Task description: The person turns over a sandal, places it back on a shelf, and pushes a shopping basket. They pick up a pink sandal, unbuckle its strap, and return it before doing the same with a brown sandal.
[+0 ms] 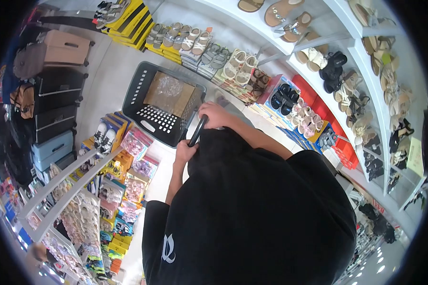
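My left hand (185, 151) is closed round the near end of a black handle (198, 131). Farther along the same bar, my right hand (213, 114) grips its other end. The handle belongs to a dark grey shopping basket (147, 126) with holes in its walls, just ahead of my hands on the pale floor. Inside the basket lies a brown cardboard piece (188, 97), with crumpled clear plastic (169, 88) on it. My black top hides the space below my wrists.
Sandals on stacked shoe boxes (214, 57) line the aisle's far side. White shelves (356, 52) of sandals rise at right. A rack with grey rails (76, 185) and children's shoes (134, 145) stands at left, near the basket. Suitcases (57, 92) stand beyond it.
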`<state>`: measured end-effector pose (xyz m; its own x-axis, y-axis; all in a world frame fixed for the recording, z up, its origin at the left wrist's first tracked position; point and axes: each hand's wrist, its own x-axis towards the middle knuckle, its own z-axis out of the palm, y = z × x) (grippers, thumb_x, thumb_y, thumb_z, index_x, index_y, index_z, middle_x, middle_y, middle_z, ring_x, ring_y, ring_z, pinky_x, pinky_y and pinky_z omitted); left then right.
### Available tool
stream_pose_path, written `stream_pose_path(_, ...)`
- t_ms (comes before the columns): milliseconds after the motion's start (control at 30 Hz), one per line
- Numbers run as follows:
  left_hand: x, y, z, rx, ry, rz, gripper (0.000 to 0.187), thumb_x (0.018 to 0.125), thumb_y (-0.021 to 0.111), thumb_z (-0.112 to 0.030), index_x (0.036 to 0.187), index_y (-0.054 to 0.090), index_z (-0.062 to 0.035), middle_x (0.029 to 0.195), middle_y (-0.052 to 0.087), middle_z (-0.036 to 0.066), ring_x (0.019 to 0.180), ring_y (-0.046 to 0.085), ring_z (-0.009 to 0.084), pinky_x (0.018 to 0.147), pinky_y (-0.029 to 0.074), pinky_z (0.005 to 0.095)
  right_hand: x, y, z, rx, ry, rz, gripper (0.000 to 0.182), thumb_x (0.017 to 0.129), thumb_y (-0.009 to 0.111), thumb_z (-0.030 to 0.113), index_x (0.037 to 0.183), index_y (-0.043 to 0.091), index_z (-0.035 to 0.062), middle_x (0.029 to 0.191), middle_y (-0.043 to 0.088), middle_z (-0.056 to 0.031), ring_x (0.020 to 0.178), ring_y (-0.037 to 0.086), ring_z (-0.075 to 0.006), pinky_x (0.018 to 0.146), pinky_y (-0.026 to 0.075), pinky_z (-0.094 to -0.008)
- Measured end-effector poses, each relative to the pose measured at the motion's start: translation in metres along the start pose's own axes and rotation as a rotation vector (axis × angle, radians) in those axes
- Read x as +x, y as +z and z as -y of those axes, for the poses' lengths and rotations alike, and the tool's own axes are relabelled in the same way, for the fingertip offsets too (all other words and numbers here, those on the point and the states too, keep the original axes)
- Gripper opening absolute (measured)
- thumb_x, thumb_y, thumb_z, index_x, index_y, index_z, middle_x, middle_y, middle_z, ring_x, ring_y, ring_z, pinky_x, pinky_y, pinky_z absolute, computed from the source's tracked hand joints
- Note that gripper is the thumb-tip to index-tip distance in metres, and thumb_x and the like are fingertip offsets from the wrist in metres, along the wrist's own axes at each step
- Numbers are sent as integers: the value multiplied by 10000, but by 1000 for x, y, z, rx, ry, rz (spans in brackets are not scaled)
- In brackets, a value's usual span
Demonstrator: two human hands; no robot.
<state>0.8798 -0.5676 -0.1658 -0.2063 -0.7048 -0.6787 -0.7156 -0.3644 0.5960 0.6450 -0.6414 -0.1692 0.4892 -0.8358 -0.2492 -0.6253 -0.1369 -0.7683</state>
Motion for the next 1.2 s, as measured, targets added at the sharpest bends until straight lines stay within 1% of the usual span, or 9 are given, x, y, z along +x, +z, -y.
stream_pose_path(100, 4, -1, -20, 135, 2, -73, 344, 769, 716, -322, 786, 657, 17, 664, 643, 167, 651, 643, 316, 645, 503, 394, 12, -16, -19, 234, -2, 89, 339, 649, 809, 242, 919, 675, 87, 991, 647, -75, 1014, 581, -254, 864, 451, -361)
stream_pose_path(200, 13, -8, -77, 105, -7, -105, 366, 778, 718, -345, 864, 630, 0, 724, 656, 162, 705, 663, 324, 658, 512, 407, 28, -47, -43, 703, 500, 157, 342, 723, 785, 272, 974, 682, 64, 976, 680, -96, 964, 625, -218, 846, 470, -335)
stream_pose_path(400, 51, 24, -123, 61, -30, -376, 406, 789, 715, -392, 934, 574, -40, 828, 669, 163, 749, 659, 360, 677, 520, 445, 46, -51, -237, 180, 597, -296, 396, 738, 740, 337, 987, 688, 33, 1047, 659, -195, 1008, 632, -307, 901, 476, -387)
stream_pose_path(667, 62, 21, -138, 129, -129, -452, 370, 766, 744, -384, 779, 596, -45, 700, 630, 85, 608, 639, 290, 565, 515, 379, 94, -87, -390, -117, 726, -17, 441, 710, 723, 359, 1009, 685, 37, 1143, 633, -200, 1026, 605, -353, 963, 439, -396)
stream_pose_path(767, 65, 21, -137, 100, -128, -463, 344, 747, 756, -353, 776, 606, -45, 676, 612, 84, 589, 630, 283, 542, 505, 368, 118, -88, -414, 181, 991, 173, 426, 731, 712, 352, 1012, 687, 33, 1116, 639, -171, 1008, 617, -255, 859, 485, -396)
stream_pose_path(833, 63, 20, -138, 106, -129, -459, 339, 742, 757, -347, 774, 605, -46, 673, 608, 86, 588, 629, 283, 537, 503, 367, 124, -81, -424, 265, 1090, 208, 390, 775, 695, 355, 969, 699, 16, 1010, 659, -123, 904, 629, -193, 721, 510, -361)
stream_pose_path(1067, 60, 22, -135, 103, -118, -468, 348, 747, 744, -363, 771, 599, -47, 663, 605, 91, 611, 634, 303, 554, 503, 386, 127, -100, -420, 202, 601, 65, 295, 793, 678, 283, 900, 698, 9, 797, 679, -89, 655, 634, -201, 607, 499, -304)
stream_pose_path(1100, 59, 21, -135, 99, -114, -469, 352, 748, 742, -369, 775, 600, -48, 658, 603, 92, 616, 634, 309, 562, 504, 393, 125, -106, -402, 212, 500, -11, 250, 800, 655, 232, 854, 686, -10, 789, 678, -124, 646, 639, -217, 621, 503, -321)
stream_pose_path(1200, 57, 16, -139, 83, -190, -368, 389, 758, 738, -393, 777, 594, -31, 720, 625, 112, 705, 647, 327, 633, 510, 418, 121, -155, -262, 589, 727, -166, 201, 840, 625, 182, 853, 676, -12, 783, 662, -97, 685, 635, -193, 641, 507, -291)
